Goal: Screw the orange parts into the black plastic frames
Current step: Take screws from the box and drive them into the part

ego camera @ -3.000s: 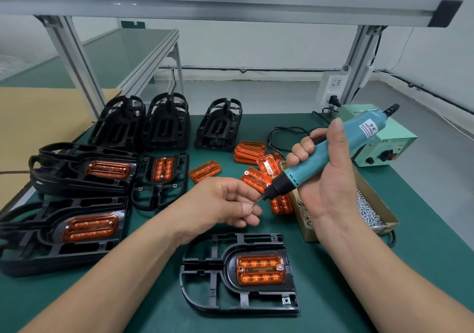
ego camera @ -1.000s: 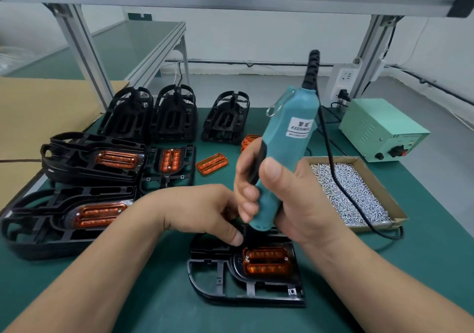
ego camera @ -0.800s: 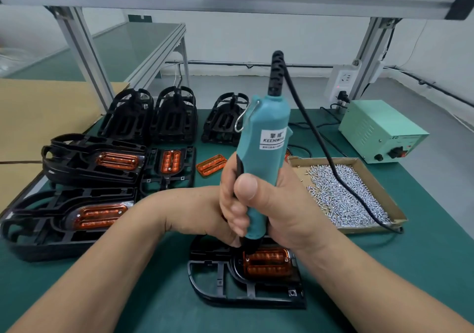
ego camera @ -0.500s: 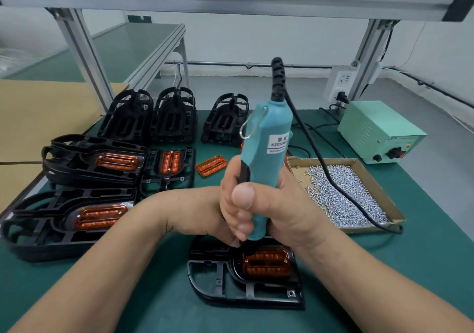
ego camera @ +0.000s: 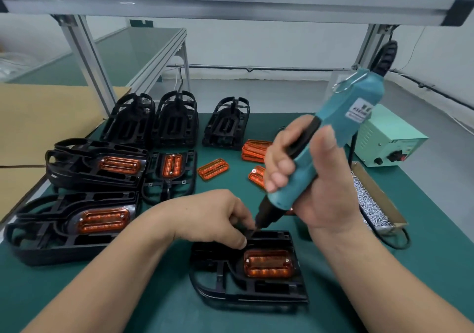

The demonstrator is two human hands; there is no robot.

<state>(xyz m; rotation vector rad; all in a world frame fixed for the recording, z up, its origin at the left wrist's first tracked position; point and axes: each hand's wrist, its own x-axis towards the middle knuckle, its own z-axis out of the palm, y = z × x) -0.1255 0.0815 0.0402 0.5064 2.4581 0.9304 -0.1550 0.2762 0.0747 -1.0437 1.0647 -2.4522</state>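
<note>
right hand [ego camera: 315, 178] grips screwdriver [ego camera: 343, 117] | bit [ego camera: 257, 227] at frame [ego camera: 279, 236] far edge, perhaps touching

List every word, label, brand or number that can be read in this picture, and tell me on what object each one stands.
"LED": front of the pale green metal power box, above its red switch.
White label on the teal electric screwdriver in the right hand: print too blurred to read.
No text shows on the black plastic frame gripped by the left hand.
</note>
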